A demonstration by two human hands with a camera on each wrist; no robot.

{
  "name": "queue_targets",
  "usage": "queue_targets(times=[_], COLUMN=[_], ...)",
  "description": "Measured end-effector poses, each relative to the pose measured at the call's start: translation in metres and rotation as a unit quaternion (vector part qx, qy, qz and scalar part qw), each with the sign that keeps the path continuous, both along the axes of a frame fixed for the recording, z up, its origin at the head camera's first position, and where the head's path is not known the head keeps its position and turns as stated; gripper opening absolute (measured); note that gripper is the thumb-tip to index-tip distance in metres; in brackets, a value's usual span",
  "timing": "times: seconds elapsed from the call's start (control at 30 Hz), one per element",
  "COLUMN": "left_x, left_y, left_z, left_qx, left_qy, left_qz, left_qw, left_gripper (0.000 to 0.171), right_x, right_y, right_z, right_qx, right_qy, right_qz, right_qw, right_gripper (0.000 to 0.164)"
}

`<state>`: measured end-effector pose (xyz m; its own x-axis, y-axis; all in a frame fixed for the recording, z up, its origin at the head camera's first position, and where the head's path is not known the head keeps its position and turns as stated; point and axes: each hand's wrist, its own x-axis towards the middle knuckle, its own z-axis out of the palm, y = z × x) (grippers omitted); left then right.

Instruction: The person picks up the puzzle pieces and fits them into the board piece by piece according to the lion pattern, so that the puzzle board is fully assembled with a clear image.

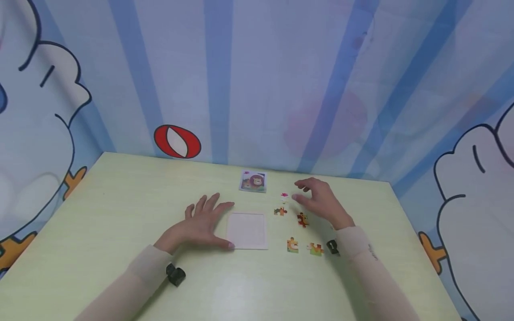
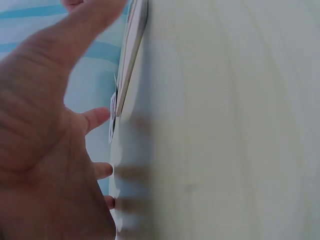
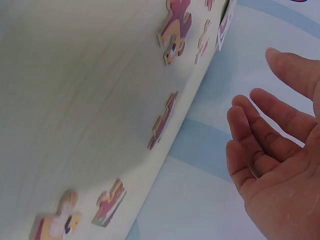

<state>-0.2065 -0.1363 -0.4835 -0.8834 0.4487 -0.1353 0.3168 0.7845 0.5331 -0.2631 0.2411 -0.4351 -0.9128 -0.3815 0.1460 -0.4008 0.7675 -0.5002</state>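
My left hand (image 1: 198, 226) is spread with its fingers extended, thumb tip at the lower left corner of a pale square puzzle tray (image 1: 247, 230). In the left wrist view that tray (image 2: 131, 55) appears edge-on beyond the left hand (image 2: 50, 135). To the right of the tray, my right hand (image 1: 319, 198) hovers with loosely bent fingers and holds nothing. Closest to its thumb is a white puzzle piece with a pink mark (image 1: 284, 195). The right wrist view has the relaxed right hand (image 3: 282, 150) above the table, apart from a brown animal puzzle piece (image 3: 175, 30).
A picture card with a lion (image 1: 253, 181) lies behind the tray. Several colourful puzzle pieces are scattered at right, including an orange-green one (image 1: 315, 248) and a red-brown one (image 1: 303, 219). A striped cartoon curtain (image 1: 257, 89) borders the table's back edge.
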Motion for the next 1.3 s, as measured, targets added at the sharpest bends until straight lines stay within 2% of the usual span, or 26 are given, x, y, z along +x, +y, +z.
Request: queue_targets(times=[0.23,0.43,0.63,0.8,1.07,1.3], left_x=[0.0,0.001,0.001,0.003,0.004,0.004], left_y=[0.0,-0.001,-0.001,0.002,0.002,0.002], left_z=[0.004,0.005,0.0,-0.002,0.0,0.0], left_qx=[-0.016,-0.004,0.019,0.013,0.002,0.007], left_qy=[-0.008,-0.008,-0.005,-0.004,-0.002,-0.006], left_qz=[-0.005,-0.009,-0.011,-0.006,0.0,0.001], left_qw=[0.9998,0.9999,0.9997,0.9999,1.0,1.0], left_gripper=[0.105,0.104,0.105,0.104,0.106,0.104], right_x=[-0.008,-0.015,-0.02,-0.024,-0.029,-0.032], right_y=[-0.007,-0.014,-0.017,-0.017,-0.019,-0.02], right_z=[-0.004,-0.003,-0.007,-0.01,-0.014,-0.015], right_qx=[0.02,0.034,0.045,0.05,0.073,0.07], right_qy=[-0.029,-0.046,-0.075,-0.101,-0.098,-0.103], right_qz=[-0.01,-0.017,-0.024,-0.036,-0.047,-0.037], right_qw=[0.999,0.998,0.996,0.993,0.991,0.992], right_gripper=[0.041,0.037,0.035,0.035,0.034,0.026])
